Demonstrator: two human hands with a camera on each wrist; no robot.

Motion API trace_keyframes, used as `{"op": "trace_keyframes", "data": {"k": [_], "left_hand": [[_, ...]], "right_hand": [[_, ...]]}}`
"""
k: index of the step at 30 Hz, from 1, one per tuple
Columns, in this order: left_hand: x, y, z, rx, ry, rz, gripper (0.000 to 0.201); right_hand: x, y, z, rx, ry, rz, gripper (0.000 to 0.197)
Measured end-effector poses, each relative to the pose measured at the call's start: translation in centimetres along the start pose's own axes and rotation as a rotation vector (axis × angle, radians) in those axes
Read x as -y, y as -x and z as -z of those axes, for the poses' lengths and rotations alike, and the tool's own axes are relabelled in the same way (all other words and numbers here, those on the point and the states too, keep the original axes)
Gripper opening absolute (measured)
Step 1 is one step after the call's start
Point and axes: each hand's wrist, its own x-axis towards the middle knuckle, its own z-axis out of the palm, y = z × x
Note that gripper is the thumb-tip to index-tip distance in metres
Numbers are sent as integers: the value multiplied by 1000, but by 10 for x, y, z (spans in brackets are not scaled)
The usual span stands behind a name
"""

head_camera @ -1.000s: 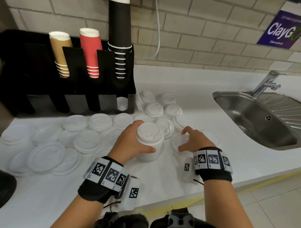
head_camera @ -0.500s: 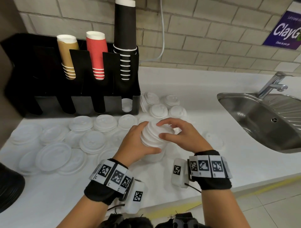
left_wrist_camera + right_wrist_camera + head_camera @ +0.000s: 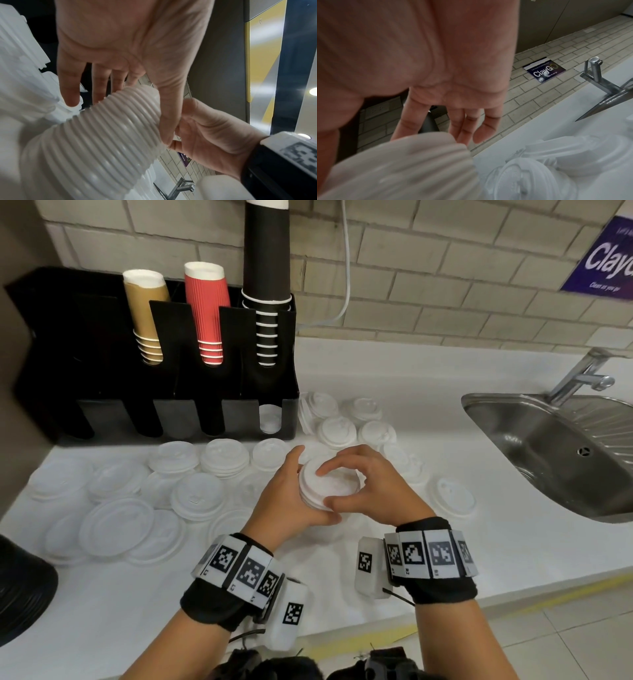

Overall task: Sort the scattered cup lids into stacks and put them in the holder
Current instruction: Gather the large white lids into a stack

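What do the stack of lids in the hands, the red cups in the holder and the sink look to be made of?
Stack of lids: thin moulded plastic by the look, matte white, its nested rims showing as fine ridges in the left wrist view.
Red cups: probably paper with a ribbed sleeve, given the vertical corrugation and white rolled rims.
Sink: apparently stainless steel, brushed grey with soft reflections.

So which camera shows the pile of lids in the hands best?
The left wrist view: the stack of lids fills it, every rim sharp. The head view shows only its top between both hands. The right wrist view shows it blurred.
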Motion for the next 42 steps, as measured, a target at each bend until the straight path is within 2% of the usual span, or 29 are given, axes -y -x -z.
{"op": "trace_keyframes", "data": {"k": [3, 4, 6, 8, 9, 12, 15, 18, 22, 27, 31, 34, 38, 40, 42], "left_hand": [[1, -1, -1, -16, -36, -21, 98], [2, -1, -1, -27, -44, -25, 90], [3, -1, -2, -37, -40, -29, 86], [3, -1, -3, -33, -38, -34, 86], [3, -1, -4, -32, -38, -34, 87], [3, 0, -3, -26, -42, -23, 93], [0, 2, -2, -23, -40, 4, 105], [-3, 1, 1, -30, -13, 22, 106], [-3, 0, 3, -36, -8, 22, 94], [-2, 1, 2, -27, -9, -11, 75], [-2, 2, 1, -35, -14, -28, 70], [-2, 3, 1, -33, -18, -25, 70], [-1, 3, 2, -30, -28, -13, 67], [-1, 3, 2, -31, -30, -11, 68], [0, 3, 1, -34, -35, 0, 80]], "right_hand": [[-6, 3, 3, 8, -47, -13, 42], [-11, 4, 7, -31, -80, -30, 43], [-27, 6, 21, -210, -133, -110, 38], [-52, 7, 41, -368, -55, -298, 37], [-65, 8, 51, -375, 29, -432, 42], [-102, 10, 71, -267, 196, -793, 55], [-125, 10, 79, -249, 193, -933, 59], [-136, 10, 83, -182, 210, -951, 66], [-145, 9, 87, -156, 232, -923, 64], [-146, 12, 87, -177, 262, -913, 60], [-140, 12, 91, -299, 286, -884, 56], [-133, 14, 87, -218, 293, -871, 67], [-122, 15, 79, -90, 266, -800, 71], [-119, 15, 73, -16, 269, -787, 70], [-116, 15, 67, 12, 321, -795, 63]]}}
